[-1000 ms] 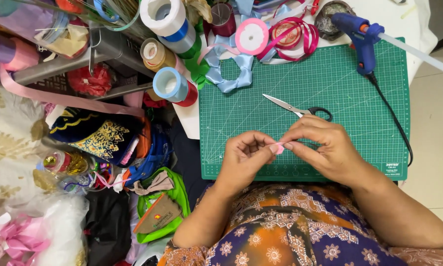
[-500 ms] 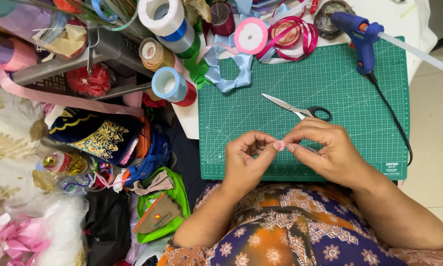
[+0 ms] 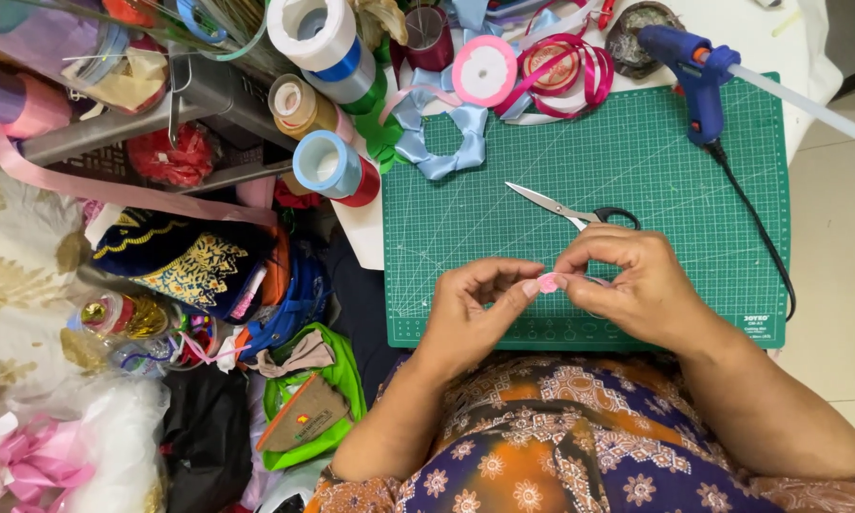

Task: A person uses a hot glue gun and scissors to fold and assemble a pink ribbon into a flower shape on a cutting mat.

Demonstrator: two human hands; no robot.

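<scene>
Pinching a tiny pink ribbon piece [image 3: 547,282] between both hands, over the near edge of the green cutting mat [image 3: 636,161]. I judge it featherlight, soft and floppy, probably a bit slick like satin, so it wants a fingertip grip at its edges, not a squeeze on the middle.

Left hand [image 3: 475,309]: fingers curled in narrow, thumb and forefinger closed on the piece's left side. Right hand [image 3: 632,280]: same narrow pinch on the right side, other fingers folded over, hiding part of the piece. Can't tell how it's folded.

Scissors [image 3: 565,206] lie on the mat just beyond the right hand, untouched. Blue glue gun [image 3: 691,71] sits at the mat's far right corner, well apart.
</scene>
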